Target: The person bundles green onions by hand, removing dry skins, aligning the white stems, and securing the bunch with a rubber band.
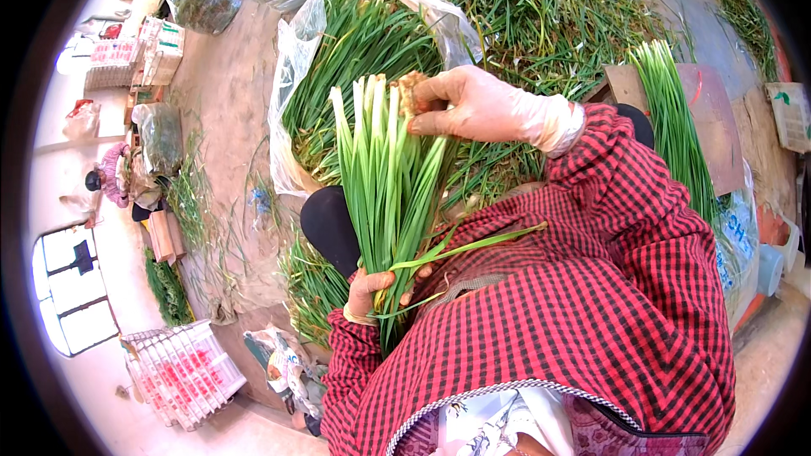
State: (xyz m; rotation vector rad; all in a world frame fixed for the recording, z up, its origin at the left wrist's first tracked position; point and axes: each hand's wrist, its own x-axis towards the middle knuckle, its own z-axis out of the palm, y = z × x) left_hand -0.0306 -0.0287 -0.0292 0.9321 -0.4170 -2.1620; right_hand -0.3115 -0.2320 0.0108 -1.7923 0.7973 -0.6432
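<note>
My left hand [374, 288], in a thin glove, grips the lower leafy part of a bunch of green chive-like stalks [380, 183]. The pale stem ends point up and away from me. At those ends, my gloved right hand [472, 104] pinches a tan, ragged clump [412, 92], perhaps withered sheaths or roots. One long yellowish leaf [475, 246] sticks out sideways from the bunch across my checked smock [538, 310]. Just beyond the bunch stands an opened clear plastic bag [298, 54] filled with more long greens [374, 38].
A heap of loose greens [545, 19] lies beyond my right hand. On my right, a trimmed bunch [675, 133] rests on a board [713, 120]. Stacked white crates [184, 370] stand at left. Another person [114, 180] sits farther off by a filled bag [158, 139].
</note>
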